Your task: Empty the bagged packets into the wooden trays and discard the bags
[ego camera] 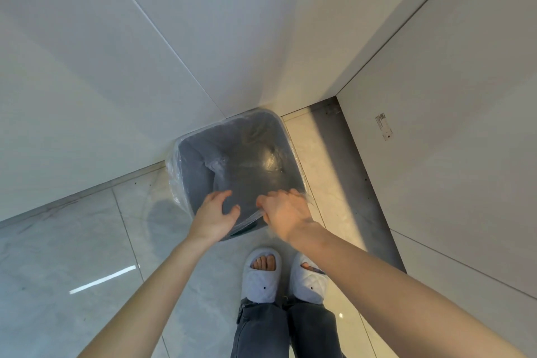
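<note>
Right fingers (263,202) — pinching clear bag (250,216)

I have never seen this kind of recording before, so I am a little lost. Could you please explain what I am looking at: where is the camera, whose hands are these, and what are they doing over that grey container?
There is only one picture, taken by a wide-angle camera worn on a person's head, looking down. That is why you see the person's own two bare arms, trousers and pale slippers on a shiny tiled floor.

The grey container is a waste bin with a clear plastic liner, standing in a corner between white walls. The right hand is closed on thin clear plastic at the bin's near rim; whether this is a discarded bag or the liner I cannot tell. The left hand hovers open over the bin, holding nothing. No wooden trays appear here.
</note>
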Motion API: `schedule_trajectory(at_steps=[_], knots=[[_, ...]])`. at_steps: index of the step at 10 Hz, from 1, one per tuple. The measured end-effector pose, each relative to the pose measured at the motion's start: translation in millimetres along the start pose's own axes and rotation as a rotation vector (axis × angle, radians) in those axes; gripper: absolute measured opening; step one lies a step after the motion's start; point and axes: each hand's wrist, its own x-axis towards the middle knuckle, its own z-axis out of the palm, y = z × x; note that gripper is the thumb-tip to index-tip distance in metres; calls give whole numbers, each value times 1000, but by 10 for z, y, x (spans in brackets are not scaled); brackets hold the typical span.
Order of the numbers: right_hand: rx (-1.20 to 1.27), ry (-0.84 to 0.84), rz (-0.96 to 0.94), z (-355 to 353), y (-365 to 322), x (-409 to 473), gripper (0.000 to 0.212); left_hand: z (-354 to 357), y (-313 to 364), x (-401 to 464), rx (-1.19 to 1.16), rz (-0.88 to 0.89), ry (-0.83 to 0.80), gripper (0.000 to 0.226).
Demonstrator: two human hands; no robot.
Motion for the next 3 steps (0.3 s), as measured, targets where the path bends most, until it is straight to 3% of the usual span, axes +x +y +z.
schedule_trajectory(at_steps=[1, 3], knots=[[10, -10, -3, 141, 41, 55, 39, 111, -60, 56, 151, 56, -119, 42], [80, -3, -35, 127, 99, -155, 49, 120, -35, -114, 182, 74, -137, 42]])
